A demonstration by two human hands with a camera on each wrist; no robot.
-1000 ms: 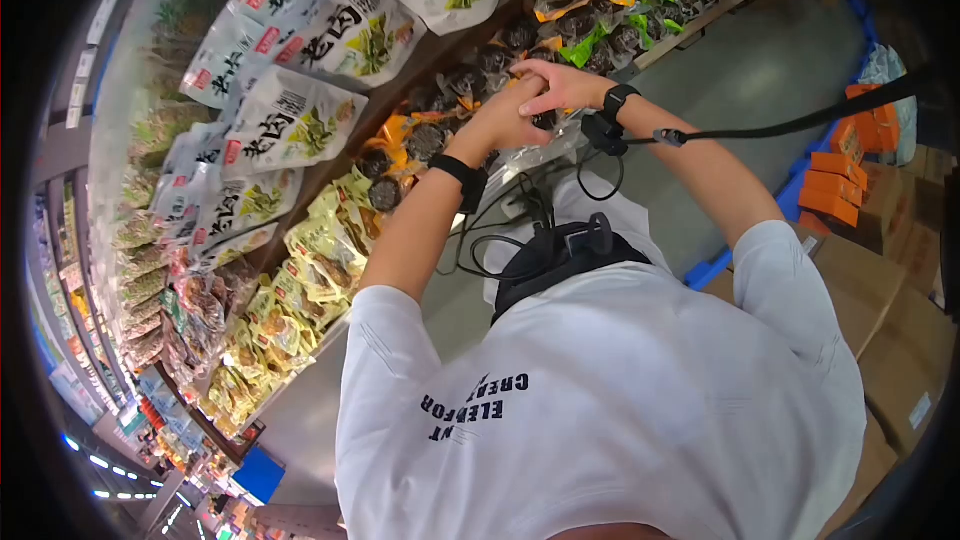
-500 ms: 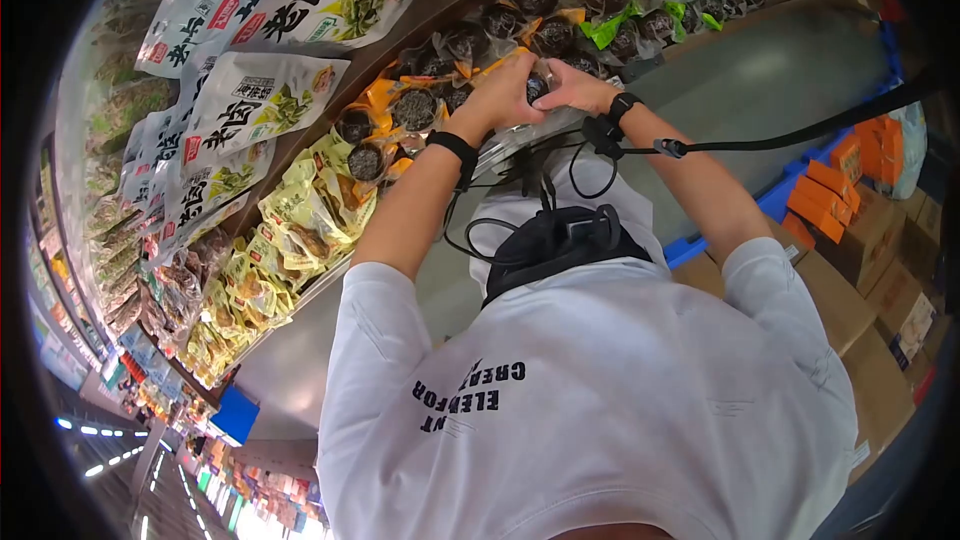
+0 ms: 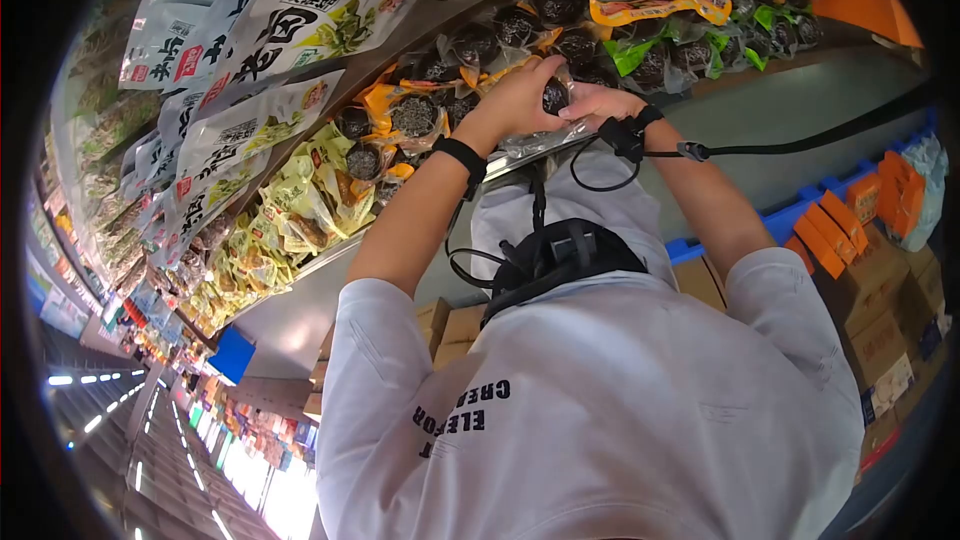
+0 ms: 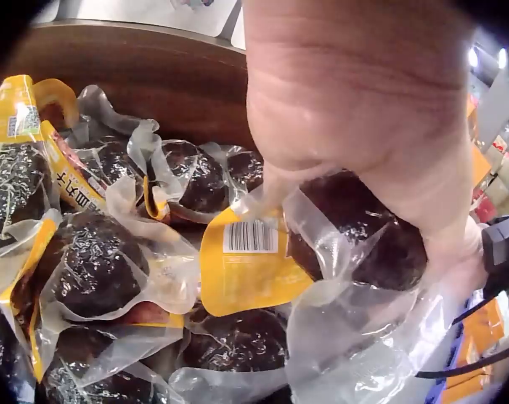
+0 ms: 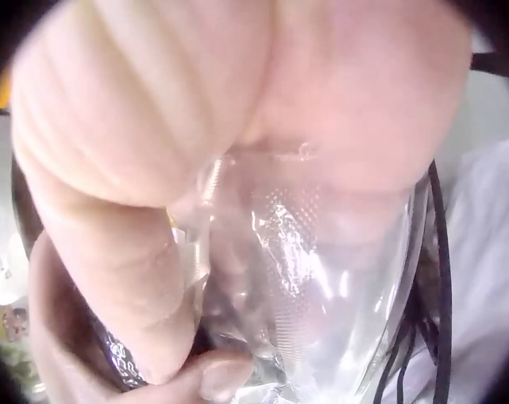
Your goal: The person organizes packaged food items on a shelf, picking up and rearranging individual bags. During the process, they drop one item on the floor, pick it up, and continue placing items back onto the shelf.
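My left hand (image 3: pixel 518 102) curls round a dark round item (image 3: pixel 555 96) in clear plastic wrap, at the front edge of the display. From the other side my right hand (image 3: pixel 604 104) meets it, its fingers close to the left thumb. In the left wrist view the dark item (image 4: pixel 360 231) lies under the left palm (image 4: pixel 364 101), beside a yellow label (image 4: pixel 250 265) with a barcode. The right wrist view has the right hand (image 5: pixel 229 101) over the clear wrap (image 5: pixel 301 261), fingers bent against it; its fingertips are partly hidden.
Similar dark packs (image 3: pixel 413 115) lie around the hands. Yellow-green packs (image 3: pixel 305 205) are at the left, white pouches (image 3: pixel 335 25) behind. A black strap (image 3: pixel 800 140) and cables hang near the right wrist. Orange boxes (image 3: pixel 830 232) and cartons (image 3: pixel 878 285) stand at the right.
The head view has shifted and turned. The hands have stayed together at the dark pack, which shows more between them than a second ago.
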